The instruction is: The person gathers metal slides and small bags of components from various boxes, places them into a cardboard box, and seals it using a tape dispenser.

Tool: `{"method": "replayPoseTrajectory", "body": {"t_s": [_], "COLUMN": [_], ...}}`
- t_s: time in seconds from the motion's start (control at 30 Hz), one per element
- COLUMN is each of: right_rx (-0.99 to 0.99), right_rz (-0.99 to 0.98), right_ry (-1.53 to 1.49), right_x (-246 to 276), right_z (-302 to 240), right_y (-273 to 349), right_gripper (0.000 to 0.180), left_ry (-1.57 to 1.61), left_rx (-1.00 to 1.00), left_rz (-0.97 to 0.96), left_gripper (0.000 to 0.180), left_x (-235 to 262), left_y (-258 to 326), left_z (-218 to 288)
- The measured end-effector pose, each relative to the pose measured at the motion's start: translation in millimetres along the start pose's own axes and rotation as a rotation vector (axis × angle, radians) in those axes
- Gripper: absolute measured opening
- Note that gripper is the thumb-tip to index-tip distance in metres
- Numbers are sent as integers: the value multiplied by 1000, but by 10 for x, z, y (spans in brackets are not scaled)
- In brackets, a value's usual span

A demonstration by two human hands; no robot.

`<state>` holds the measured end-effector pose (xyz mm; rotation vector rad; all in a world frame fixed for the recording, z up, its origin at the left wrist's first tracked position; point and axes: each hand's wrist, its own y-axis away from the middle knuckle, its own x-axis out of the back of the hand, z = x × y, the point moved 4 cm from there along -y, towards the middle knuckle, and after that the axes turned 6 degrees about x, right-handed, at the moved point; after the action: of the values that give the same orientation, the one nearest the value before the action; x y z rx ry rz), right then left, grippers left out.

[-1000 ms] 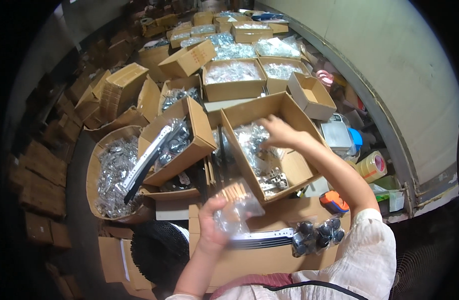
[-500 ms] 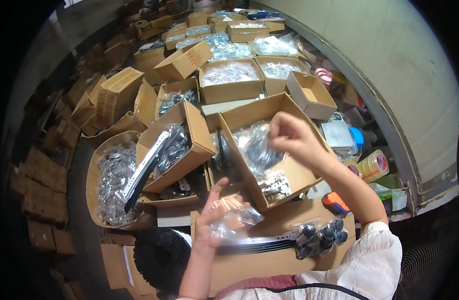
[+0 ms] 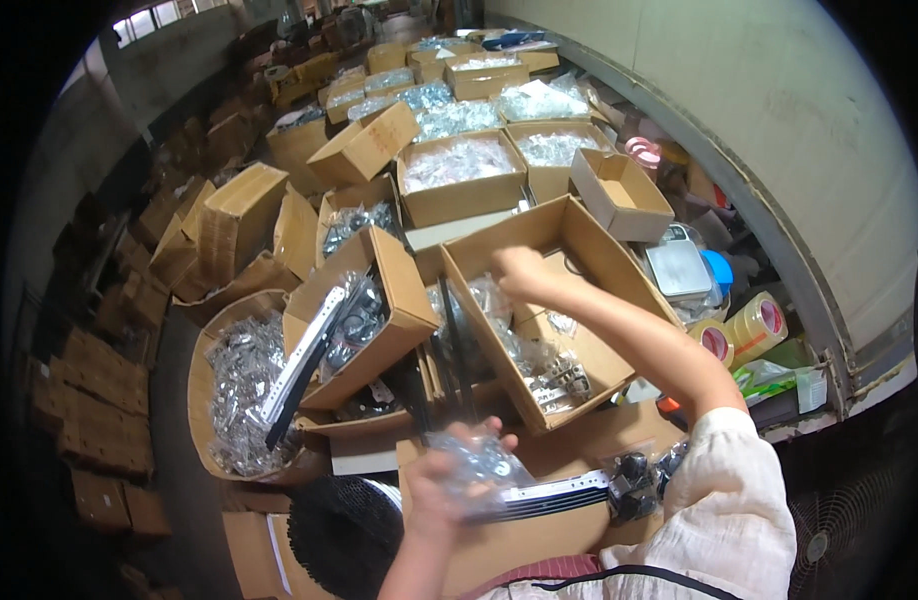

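My left hand (image 3: 437, 488) is closed around clear plastic bags (image 3: 479, 468) near the bottom middle; motion blurs their contents. Deep inside the large open carton (image 3: 619, 350), my right hand (image 3: 525, 275) has its fingers curled down among bagged parts (image 3: 494, 305), and what they grip, if anything, is hidden. Loose metal fittings (image 3: 559, 385) lie at that carton's near corner. Below the left hand's bag, a bundle of metal rails (image 3: 554, 500) rests on flat cardboard, with bagged black casters (image 3: 634, 485) at its right end.
On the left, a tilted carton (image 3: 419, 300) holds rails and bagged parts, beside a carton of small clear bags (image 3: 244, 390). A black round brush-like object (image 3: 344, 535) stands near my left forearm. To the right are a scale (image 3: 679, 268) and tape rolls (image 3: 754, 325).
My right hand has moved left within the large carton, and the bag seen by its fingers no longer shows there. A silvery clear bag now covers the pale wooden dowels in my left hand.
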<state>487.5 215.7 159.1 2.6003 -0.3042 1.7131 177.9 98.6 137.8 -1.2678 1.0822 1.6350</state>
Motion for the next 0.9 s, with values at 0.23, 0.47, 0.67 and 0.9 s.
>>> {"method": "replayPoseTrajectory", "body": {"t_s": [0.23, 0.47, 0.67, 0.9], "right_rx": [118, 537, 209, 57], "right_rz": [-15, -81, 18, 60], "right_ry": [-844, -378, -106, -248], "right_x": [1312, 1075, 536, 683], "right_z": [-1108, -1753, -615, -619], "right_y": [833, 1346, 938, 1064], "right_gripper": [18, 26, 35, 16], "left_ry": [-146, -209, -32, -8], "left_rx": [-244, -167, -105, -114], "left_rz": [-155, -104, -120, -12], "left_gripper": [26, 37, 34, 62], "left_x": [-267, -407, -218, -17], "left_y": [11, 84, 55, 126], "left_z": [344, 132, -48, 81]}}
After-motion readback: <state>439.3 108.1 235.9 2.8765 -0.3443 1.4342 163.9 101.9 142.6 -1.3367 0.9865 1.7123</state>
